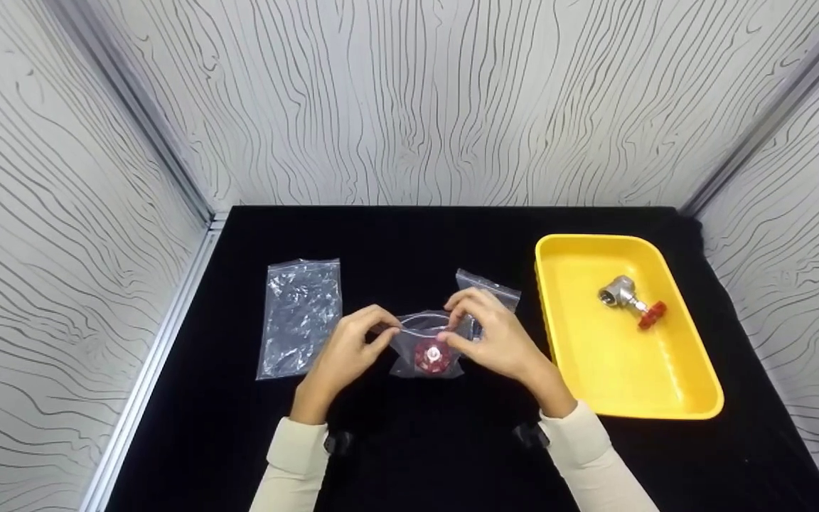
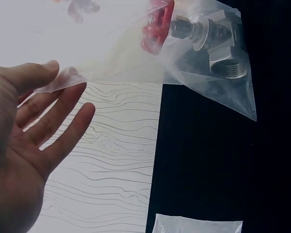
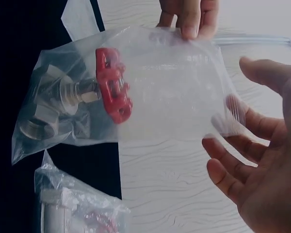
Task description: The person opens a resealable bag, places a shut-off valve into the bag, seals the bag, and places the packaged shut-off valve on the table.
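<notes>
A clear plastic bag (image 1: 401, 359) stands between the two hands, its mouth rounded open at the top. Inside it is a metal valve (image 2: 223, 46) with a red handwheel (image 3: 114, 87), wheel uppermost. On the mouth's left side, the left hand (image 1: 349, 347) pinches the rim between thumb and fingertips; the left wrist view shows that hand (image 2: 31, 124) with its other fingers spread. The right hand (image 1: 498, 340) is at the opposite side. In the right wrist view its fingers (image 3: 233, 170) touch the bag from behind, while the thumb stands apart from the plastic.
A flat clear zip bag (image 1: 301, 320) lies on the black cloth at the left. Behind the right hand is another bag (image 1: 491, 286), holding an item with red parts (image 3: 104, 221). At the right, a yellow tray (image 1: 608, 377) holds a loose valve (image 1: 623, 291) with a red handwheel.
</notes>
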### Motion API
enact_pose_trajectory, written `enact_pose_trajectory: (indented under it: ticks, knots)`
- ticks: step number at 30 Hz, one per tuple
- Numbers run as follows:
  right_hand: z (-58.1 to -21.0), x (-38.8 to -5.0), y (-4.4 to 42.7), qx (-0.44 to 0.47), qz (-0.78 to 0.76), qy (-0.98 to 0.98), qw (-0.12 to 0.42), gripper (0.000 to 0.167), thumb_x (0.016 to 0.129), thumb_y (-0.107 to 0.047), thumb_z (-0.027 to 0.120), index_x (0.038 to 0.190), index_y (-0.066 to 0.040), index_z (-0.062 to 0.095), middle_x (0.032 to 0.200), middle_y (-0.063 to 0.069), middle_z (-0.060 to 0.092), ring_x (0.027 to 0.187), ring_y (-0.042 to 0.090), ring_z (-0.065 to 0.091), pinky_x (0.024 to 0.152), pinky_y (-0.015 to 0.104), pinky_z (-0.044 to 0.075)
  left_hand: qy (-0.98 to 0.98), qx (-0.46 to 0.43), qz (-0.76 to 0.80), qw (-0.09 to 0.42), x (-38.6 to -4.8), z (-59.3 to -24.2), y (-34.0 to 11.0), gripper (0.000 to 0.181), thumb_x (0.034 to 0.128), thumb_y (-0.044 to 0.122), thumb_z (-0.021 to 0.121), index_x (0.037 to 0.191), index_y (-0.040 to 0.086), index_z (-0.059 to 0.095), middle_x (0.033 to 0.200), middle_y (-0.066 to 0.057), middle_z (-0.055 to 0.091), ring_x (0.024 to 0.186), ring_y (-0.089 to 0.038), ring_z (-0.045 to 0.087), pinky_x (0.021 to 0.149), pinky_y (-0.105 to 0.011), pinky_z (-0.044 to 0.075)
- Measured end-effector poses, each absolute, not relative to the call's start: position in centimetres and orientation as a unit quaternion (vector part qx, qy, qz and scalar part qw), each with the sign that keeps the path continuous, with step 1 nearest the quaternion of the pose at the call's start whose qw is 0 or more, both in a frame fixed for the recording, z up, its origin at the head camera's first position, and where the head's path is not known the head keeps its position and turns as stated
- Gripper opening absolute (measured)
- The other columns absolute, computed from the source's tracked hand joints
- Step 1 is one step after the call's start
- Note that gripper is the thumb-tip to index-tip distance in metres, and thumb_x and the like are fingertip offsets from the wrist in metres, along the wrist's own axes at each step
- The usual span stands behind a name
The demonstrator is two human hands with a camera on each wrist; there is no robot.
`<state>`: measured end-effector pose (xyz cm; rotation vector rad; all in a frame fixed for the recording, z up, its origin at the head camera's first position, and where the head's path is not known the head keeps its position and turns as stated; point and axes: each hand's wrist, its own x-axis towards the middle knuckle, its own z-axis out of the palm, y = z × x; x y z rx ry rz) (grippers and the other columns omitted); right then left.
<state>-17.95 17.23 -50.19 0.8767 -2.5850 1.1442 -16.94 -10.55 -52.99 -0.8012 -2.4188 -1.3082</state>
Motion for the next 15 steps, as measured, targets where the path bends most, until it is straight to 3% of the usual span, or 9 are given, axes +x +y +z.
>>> enact_pose_trajectory:
  ticks: [3,9,15]
  knots:
    - [-50.1,-18.1,16.5,0.316,0.369,-0.869,0.092,0.026,0.088,-0.032,0.089,0.094,-0.015,0.07,0.123,0.0,0.072,0.12,0.022,0.066,0.107,0.046,0.054,-0.834,-0.277,-0.455,0.144,-17.0,-53.1,-10.5,0.006,0.0982,0.006,0.075,0.103,0.01,0.077,0.101,-0.001,0.076,0.093,-0.013,0.072,0.083,-0.032,0.064]
    - [-50.4,-18.5,15.4,0.337,0.368,-0.861,0.099,0.015,0.089,-0.013,0.087,0.093,-0.013,0.072,0.11,-0.002,0.076,0.104,0.019,0.068,0.093,0.04,0.057,-0.83,-0.259,-0.471,0.145,-17.0,-53.7,-10.5,0.024,0.0994,0.008,0.074,0.123,0.004,0.07,0.101,-0.006,0.077,0.09,-0.019,0.074,0.081,-0.036,0.065]
    - [-50.3,-18.5,14.9,0.337,0.374,-0.858,0.105,0.017,0.087,-0.01,0.087,0.091,-0.013,0.071,0.105,-0.004,0.076,0.098,0.016,0.066,0.087,0.035,0.056,-0.839,-0.231,-0.472,0.144,-16.8,-54.1,-10.7,0.006,0.0989,0.013,0.076,0.099,0.007,0.075,0.095,-0.004,0.074,0.086,-0.015,0.07,0.077,-0.033,0.064]
